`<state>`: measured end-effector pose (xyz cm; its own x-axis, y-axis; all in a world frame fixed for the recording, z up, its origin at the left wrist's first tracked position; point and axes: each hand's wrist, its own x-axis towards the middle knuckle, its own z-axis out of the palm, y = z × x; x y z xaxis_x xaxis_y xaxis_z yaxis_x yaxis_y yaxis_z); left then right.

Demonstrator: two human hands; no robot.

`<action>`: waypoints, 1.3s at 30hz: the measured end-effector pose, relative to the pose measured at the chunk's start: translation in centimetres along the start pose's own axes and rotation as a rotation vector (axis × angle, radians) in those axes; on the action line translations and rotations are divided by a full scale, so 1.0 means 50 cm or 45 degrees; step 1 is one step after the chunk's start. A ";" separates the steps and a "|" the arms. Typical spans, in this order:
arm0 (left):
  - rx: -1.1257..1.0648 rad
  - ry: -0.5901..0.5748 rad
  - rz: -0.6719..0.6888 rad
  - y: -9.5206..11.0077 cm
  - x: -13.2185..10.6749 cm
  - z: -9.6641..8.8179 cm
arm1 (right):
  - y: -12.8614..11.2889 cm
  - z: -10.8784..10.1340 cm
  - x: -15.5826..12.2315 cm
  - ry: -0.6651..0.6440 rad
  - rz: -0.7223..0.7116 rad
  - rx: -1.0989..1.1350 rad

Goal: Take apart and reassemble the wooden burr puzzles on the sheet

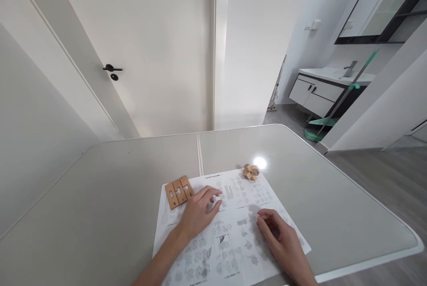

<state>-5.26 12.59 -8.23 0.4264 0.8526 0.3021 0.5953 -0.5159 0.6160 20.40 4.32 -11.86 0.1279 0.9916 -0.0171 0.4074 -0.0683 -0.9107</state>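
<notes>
A printed instruction sheet (233, 232) with many small diagrams lies on the grey table (100, 206). My left hand (199, 211) rests flat on the sheet, fingers stretched out, just right of three flat wooden puzzle pieces (179, 191) lying side by side at the sheet's top left corner. My right hand (282, 239) lies on the sheet's right part with its fingers curled loosely; nothing shows in it. An assembled wooden burr puzzle (251, 172) stands at the sheet's top edge, apart from both hands.
The table has a seam (199, 155) down its middle and a rounded right corner (413, 237). Behind it stand a white door with a black handle (112, 69), and to the right a bathroom vanity (320, 90) and a green mop (336, 112).
</notes>
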 end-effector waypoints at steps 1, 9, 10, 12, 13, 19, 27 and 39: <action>0.099 0.051 0.026 -0.012 -0.006 -0.016 | -0.002 0.000 -0.001 -0.007 0.002 -0.012; 0.481 0.210 -0.294 -0.118 -0.061 -0.102 | -0.007 0.000 -0.001 -0.023 -0.036 -0.019; 0.468 0.193 -0.315 -0.126 -0.061 -0.103 | -0.006 0.000 -0.001 -0.020 -0.039 -0.012; 0.451 0.178 -0.337 -0.138 -0.056 -0.102 | -0.007 -0.002 -0.002 -0.018 -0.039 -0.001; 0.448 0.178 -0.342 -0.142 -0.053 -0.101 | -0.008 -0.004 -0.002 -0.022 -0.038 0.006; 0.457 0.171 -0.295 -0.145 -0.041 -0.104 | -0.011 -0.009 -0.001 -0.059 -0.051 0.035; 0.477 0.091 -0.196 -0.097 -0.060 -0.091 | 0.000 -0.011 0.000 -0.079 -0.128 0.072; 0.196 -0.204 0.165 0.102 -0.048 0.054 | -0.006 -0.011 0.006 -0.030 -0.195 0.098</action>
<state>-1.42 7.71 -7.76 0.6010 0.7608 0.2449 0.6199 -0.6371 0.4580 20.82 4.56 -11.37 0.0482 0.9921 0.1158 0.3502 0.0918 -0.9322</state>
